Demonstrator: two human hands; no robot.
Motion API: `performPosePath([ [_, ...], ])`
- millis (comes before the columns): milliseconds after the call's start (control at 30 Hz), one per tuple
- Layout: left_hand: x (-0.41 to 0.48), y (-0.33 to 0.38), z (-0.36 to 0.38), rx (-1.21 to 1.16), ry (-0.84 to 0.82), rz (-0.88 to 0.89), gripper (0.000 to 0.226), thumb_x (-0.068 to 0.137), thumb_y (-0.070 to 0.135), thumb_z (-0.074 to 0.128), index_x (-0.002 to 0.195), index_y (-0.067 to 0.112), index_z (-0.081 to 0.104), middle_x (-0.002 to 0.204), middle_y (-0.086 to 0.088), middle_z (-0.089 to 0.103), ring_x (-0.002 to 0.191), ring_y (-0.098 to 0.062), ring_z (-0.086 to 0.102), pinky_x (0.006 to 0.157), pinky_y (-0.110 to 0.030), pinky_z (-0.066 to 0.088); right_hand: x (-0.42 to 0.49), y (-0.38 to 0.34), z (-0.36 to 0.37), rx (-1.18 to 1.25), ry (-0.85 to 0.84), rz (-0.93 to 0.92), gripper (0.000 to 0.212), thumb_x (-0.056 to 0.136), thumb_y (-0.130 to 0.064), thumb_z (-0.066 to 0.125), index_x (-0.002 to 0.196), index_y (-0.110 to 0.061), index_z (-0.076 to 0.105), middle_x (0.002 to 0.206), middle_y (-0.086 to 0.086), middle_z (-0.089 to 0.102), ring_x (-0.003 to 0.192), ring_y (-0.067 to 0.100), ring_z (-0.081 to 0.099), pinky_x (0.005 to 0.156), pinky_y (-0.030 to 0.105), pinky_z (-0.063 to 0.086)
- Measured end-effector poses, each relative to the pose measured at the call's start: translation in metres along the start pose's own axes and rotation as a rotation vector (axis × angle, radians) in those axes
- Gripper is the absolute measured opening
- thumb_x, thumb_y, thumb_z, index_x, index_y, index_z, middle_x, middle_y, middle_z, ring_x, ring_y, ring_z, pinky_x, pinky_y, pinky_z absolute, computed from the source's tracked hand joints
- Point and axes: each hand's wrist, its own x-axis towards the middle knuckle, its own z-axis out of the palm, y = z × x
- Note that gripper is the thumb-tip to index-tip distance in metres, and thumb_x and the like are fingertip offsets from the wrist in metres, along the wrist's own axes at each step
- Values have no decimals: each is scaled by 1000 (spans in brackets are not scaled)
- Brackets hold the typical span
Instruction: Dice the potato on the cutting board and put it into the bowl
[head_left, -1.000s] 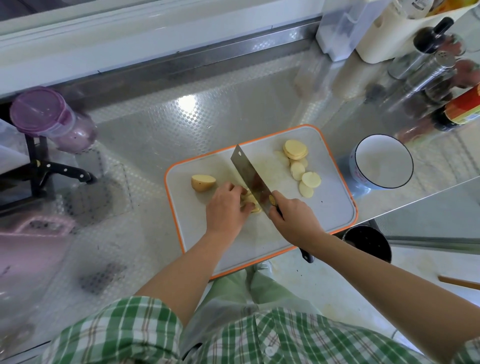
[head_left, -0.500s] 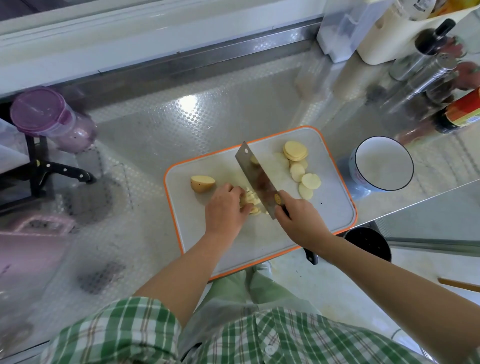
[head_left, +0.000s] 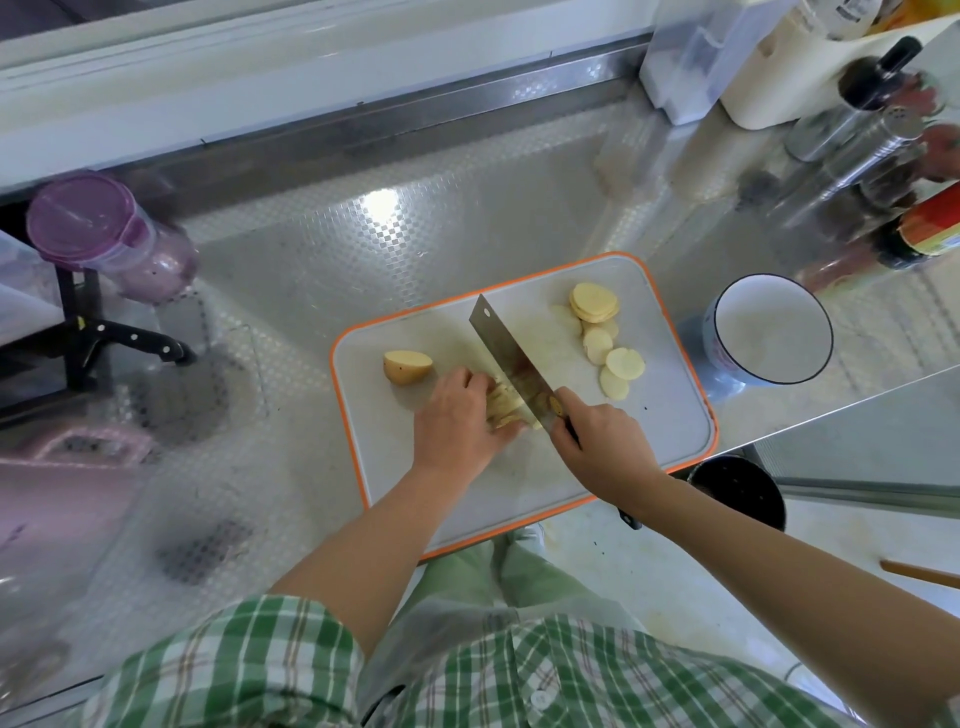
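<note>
**Again the cleaver is down on the slices**

Your right hand (head_left: 597, 447) is clamped round the handle of the rectangular steel cleaver (head_left: 511, 358). Half a second back the blade was lifted; it has dropped again beside your left hand (head_left: 457, 415), whose curled fingers hold down the pale stack of potato slices (head_left: 506, 408). So you are cutting strips, and dicing is unfinished. Left of that grip lies the uncut potato half (head_left: 407, 367). Beyond the blade lie loose round slices (head_left: 602, 332). The orange-rimmed grey cutting board (head_left: 670, 415) has bare room right of the knife hand. Farther right, off the board, the white dark-rimmed bowl (head_left: 774, 332) stands empty.
</note>
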Motion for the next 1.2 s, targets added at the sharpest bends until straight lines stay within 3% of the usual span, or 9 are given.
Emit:
performPosePath([
  [367, 1, 3, 4, 64, -3, 35, 45, 74, 48, 73, 104, 17, 56, 103, 0, 52, 102, -19, 51, 70, -33, 48, 0, -4, 5, 33, 12, -10, 12, 97, -22, 41, 89, -13, 40, 56, 9, 44, 54, 35, 48, 48, 33, 30],
  [600, 0, 2, 6, 71, 18, 35, 44, 73, 45, 74, 102, 17, 56, 100, -1, 52, 99, -21, 52, 67, -36, 50, 2, -9, 10, 17, -3, -6, 12, 99, -24, 37, 97, -14, 42, 55, 3, 39, 53, 31, 47, 48, 30, 26],
  [800, -1, 4, 9, 59, 47, 89, 39, 73, 37, 77, 104, 23, 58, 99, -1, 48, 94, -21, 50, 65, -35, 51, 2, 2, 0, 65, 18, 40, 12, 97, -21, 39, 88, -14, 38, 54, 4, 39, 49, 26, 39, 47, 31, 26],
  [967, 3, 8, 14, 79, 91, 181, 31, 72, 31, 78, 99, 23, 64, 98, -3, 48, 90, -22, 49, 68, -31, 47, 4, 4, -7, 178, 36, 106, 18, 96, -19, 42, 80, -15, 35, 54, 4, 40, 47, 21, 35, 47, 32, 26],
  [1200, 13, 20, 13, 149, 72, 87, 16, 78, 28, 72, 83, 15, 64, 93, -6, 52, 89, -26, 50, 70, -37, 45, 2, -1, -3, 159, -6, 75, 17, 97, -21, 41, 82, -14, 37, 55, 3, 39, 49, 22, 38, 46, 31, 25],
])
